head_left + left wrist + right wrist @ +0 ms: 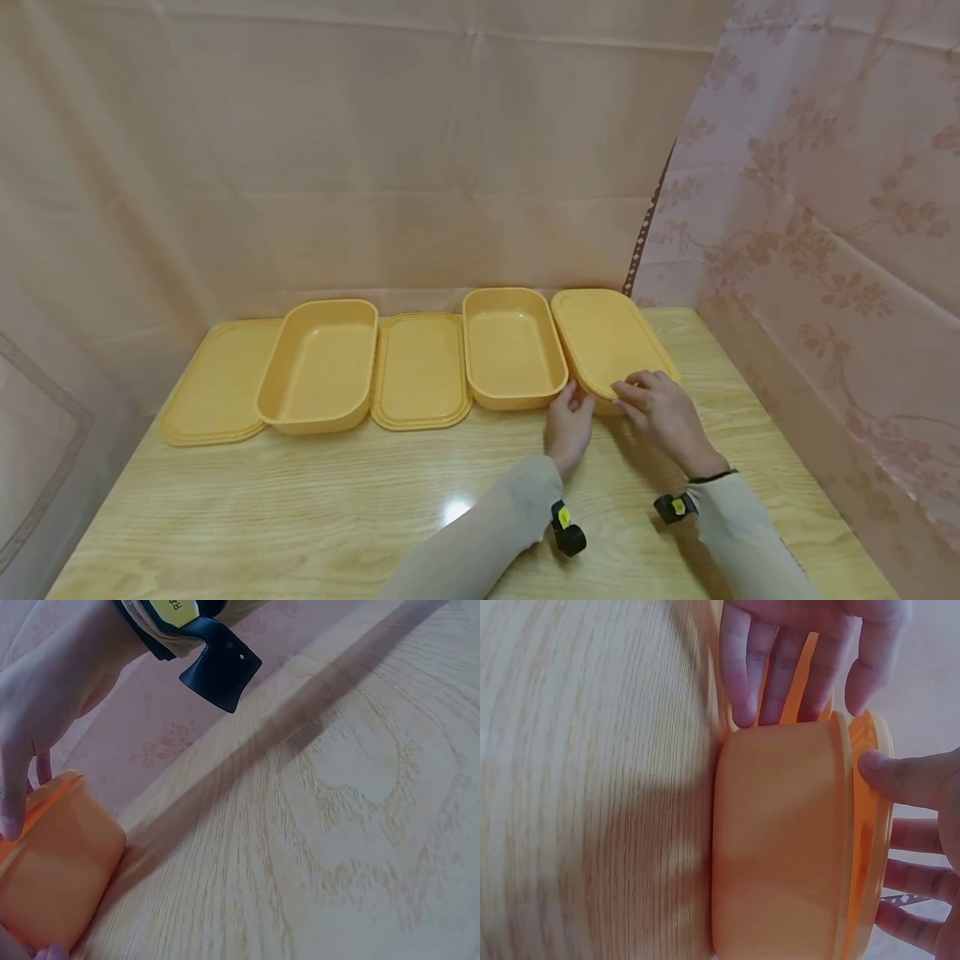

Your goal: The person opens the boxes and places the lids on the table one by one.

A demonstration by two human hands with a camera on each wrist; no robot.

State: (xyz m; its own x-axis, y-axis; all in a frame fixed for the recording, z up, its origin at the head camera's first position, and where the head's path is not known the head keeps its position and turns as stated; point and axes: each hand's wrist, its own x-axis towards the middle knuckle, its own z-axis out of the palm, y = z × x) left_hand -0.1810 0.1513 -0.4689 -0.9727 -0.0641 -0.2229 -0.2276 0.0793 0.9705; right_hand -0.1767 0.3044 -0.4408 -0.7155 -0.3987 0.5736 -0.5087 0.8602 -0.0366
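Observation:
At the right end of the row, a yellow lid (611,337) lies over a yellow food container (780,840). Along the near end a gap shows between lid and rim, seen in the right wrist view. My right hand (670,421) pinches the lid's near edge, thumb at the underside and fingers over the top. My left hand (567,429) is at the container's near left corner, its fairly straight fingers against the side wall. That wall stands on the table in the left wrist view, where most of my left hand is out of frame.
Left of the covered container stands an uncovered yellow container (513,346), close beside it. Further left come a smaller-looking flat lid (422,371), another uncovered container (322,362) and a flat lid (225,383). Curtain cloth (375,167) hangs behind the wooden table (300,508).

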